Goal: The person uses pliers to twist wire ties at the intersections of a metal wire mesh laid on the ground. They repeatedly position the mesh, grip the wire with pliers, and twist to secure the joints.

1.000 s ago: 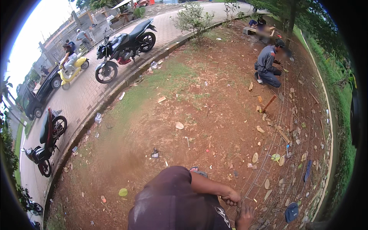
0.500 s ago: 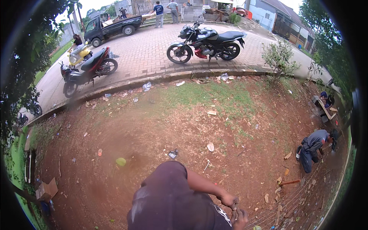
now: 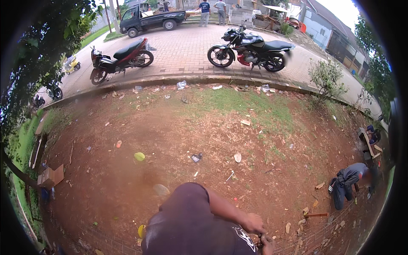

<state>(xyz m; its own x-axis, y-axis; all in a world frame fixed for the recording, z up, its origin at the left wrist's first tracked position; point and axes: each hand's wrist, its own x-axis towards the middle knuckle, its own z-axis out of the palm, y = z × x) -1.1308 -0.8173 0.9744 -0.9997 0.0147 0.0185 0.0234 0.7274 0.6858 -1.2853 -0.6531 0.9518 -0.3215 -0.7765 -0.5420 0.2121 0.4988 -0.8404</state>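
My left arm in a dark sleeve reaches across the lower middle toward the right. At its end my left hand (image 3: 254, 224) is closed, its fingers pinched against those of my right hand (image 3: 267, 245). The right hand is partly cut off by the lower edge and also closed. Whatever lies between the fingertips is too small to make out. Just beside both hands, a grid of thin metal rods (image 3: 312, 238) lies low over the brown soil, among dry leaves.
A co-worker (image 3: 349, 182) kneels at the right by the same grid, near a wooden stake (image 3: 316, 215). Another person (image 3: 374, 135) crouches beyond, by planks. A cardboard box (image 3: 50, 176) stands at left. Past the kerb (image 3: 199, 80) are two parked motorcycles (image 3: 250, 49) and a pickup (image 3: 153, 20).
The whole view has shifted, with the scene lying further right. My hands stay together and closed, turned slightly. A yellow scooter with a rider has moved away down the road at left.
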